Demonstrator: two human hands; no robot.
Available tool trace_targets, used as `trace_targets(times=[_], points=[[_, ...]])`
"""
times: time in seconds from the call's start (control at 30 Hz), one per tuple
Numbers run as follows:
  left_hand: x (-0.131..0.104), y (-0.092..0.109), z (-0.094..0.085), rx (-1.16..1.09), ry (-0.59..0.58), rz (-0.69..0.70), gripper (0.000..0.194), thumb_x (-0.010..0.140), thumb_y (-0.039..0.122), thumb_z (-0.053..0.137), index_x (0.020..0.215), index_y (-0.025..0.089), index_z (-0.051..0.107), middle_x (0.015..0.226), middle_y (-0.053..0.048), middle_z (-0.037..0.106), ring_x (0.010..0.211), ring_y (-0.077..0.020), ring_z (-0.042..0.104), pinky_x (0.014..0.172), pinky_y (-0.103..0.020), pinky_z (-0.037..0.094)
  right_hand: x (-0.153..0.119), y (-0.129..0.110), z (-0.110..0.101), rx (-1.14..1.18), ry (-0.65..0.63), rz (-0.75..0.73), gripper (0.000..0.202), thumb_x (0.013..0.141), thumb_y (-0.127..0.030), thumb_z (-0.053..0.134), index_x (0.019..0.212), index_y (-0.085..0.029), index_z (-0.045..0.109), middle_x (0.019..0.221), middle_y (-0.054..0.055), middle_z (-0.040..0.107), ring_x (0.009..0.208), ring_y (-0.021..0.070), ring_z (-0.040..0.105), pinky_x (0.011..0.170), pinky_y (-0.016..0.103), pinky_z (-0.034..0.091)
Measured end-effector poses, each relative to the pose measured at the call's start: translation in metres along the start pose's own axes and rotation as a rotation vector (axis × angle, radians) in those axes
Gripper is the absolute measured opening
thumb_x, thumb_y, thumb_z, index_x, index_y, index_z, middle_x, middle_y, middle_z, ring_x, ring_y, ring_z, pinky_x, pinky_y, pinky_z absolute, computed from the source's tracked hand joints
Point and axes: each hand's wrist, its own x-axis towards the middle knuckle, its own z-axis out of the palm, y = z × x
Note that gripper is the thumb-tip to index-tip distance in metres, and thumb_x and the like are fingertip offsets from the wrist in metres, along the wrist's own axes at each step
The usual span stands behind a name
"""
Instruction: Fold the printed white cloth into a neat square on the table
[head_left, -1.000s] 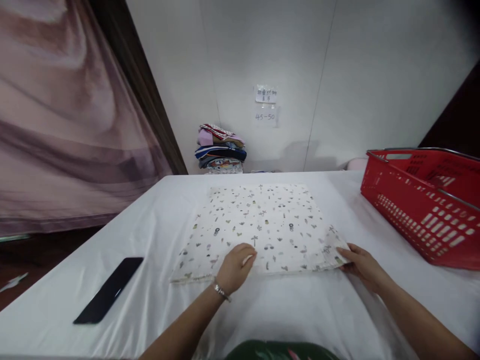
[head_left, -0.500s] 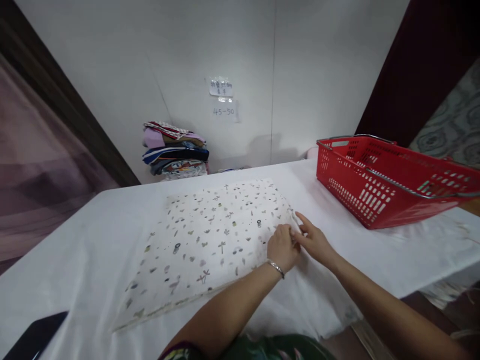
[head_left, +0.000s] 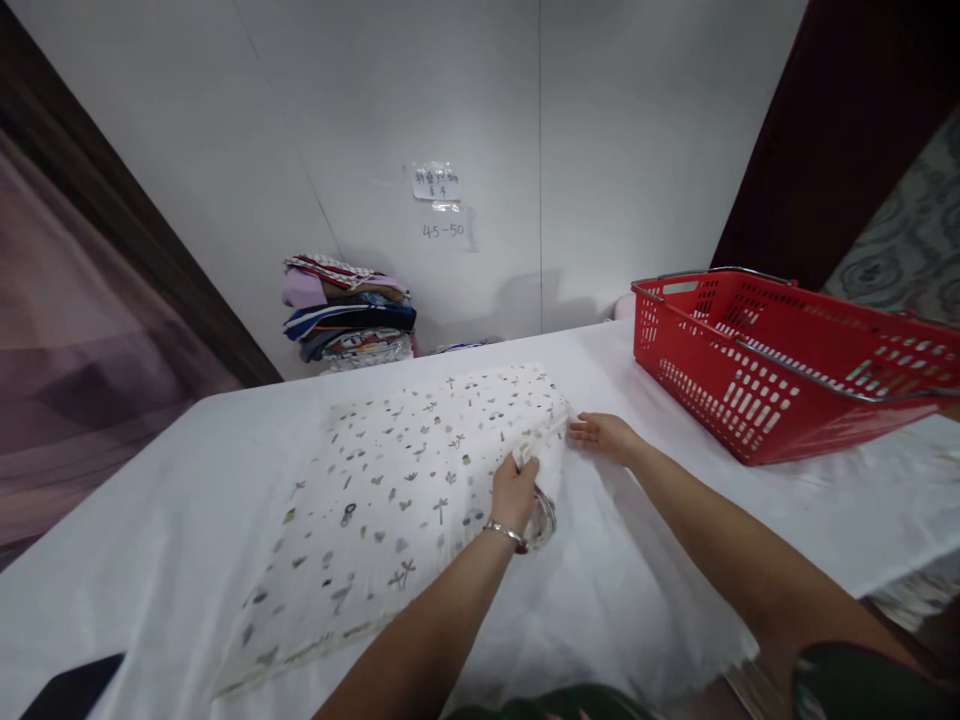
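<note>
A white cloth [head_left: 405,490] printed with small palms, birds and rainbows lies spread on the white-covered table. Its right edge is lifted and partly turned over to the left. My left hand [head_left: 514,492], with a silver bracelet at the wrist, is closed on that raised edge, and the cloth curls beneath it. At the cloth's far right edge, my right hand [head_left: 604,437] has its fingers stretched out, their tips at or just beside the fabric.
A red plastic basket [head_left: 780,380] with metal handles stands on the right of the table [head_left: 172,500]. Folded clothes [head_left: 349,310] are stacked at the back left, by the wall. A dark flat object [head_left: 71,690] lies at the near left corner. Paper notes [head_left: 437,183] hang on the wall.
My left hand has drawn the cloth's right edge up and to the left, folding it over. My right hand has parted from the left one, its fingers straightened.
</note>
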Motion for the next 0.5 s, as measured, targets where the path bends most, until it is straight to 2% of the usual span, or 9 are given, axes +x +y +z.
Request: trace_targets(times=[0.13, 0.23, 0.37, 0.5], points=[[0.003, 0.001, -0.022, -0.209, 0.051, -0.197, 0.026, 0.069, 0.026, 0.062, 0.093, 0.015, 0.062, 0.084, -0.006, 0.067, 0.071, -0.0163, 0.059, 0.062, -0.028, 0.047, 0.025, -0.002, 0.009, 0.037, -0.01, 0.071, 0.01, 0.087, -0.021, 0.049, 0.096, -0.015, 0.049, 0.086, 0.012, 0.066, 0.073, 0.0168, 0.066, 0.068, 0.032, 0.055], [0.0, -0.001, -0.031, -0.198, 0.047, -0.21, 0.027, 0.072, 0.027, 0.06, 0.097, 0.016, 0.061, 0.086, -0.005, 0.066, 0.072, -0.0163, 0.059, 0.065, -0.028, 0.047, 0.037, 0.0, 0.016, 0.033, -0.013, 0.1, 0.011, 0.088, -0.022, 0.047, 0.097, -0.015, 0.049, 0.084, 0.01, 0.066, 0.073, 0.0162, 0.066, 0.068, 0.031, 0.055], [-0.01, -0.002, -0.029, 0.06, -0.006, 0.009, 0.021, 0.076, 0.026, 0.054, 0.093, 0.016, 0.061, 0.086, -0.003, 0.064, 0.08, -0.0171, 0.057, 0.074, -0.029, 0.044, 0.053, -0.007, 0.021, -0.018, 0.006, 0.095, 0.014, 0.087, -0.026, 0.049, 0.097, -0.016, 0.05, 0.082, 0.008, 0.065, 0.071, 0.0156, 0.065, 0.066, 0.03, 0.055], [-0.023, 0.003, -0.016, 0.351, -0.16, 0.309, 0.008, 0.077, 0.019, 0.048, 0.073, 0.018, 0.055, 0.08, -0.001, 0.056, 0.076, -0.0137, 0.051, 0.071, -0.025, 0.04, 0.079, -0.026, 0.027, -0.126, 0.051, 0.086, 0.019, 0.084, -0.031, 0.055, 0.095, -0.015, 0.052, 0.072, 0.005, 0.063, 0.062, 0.0154, 0.062, 0.06, 0.029, 0.053]])
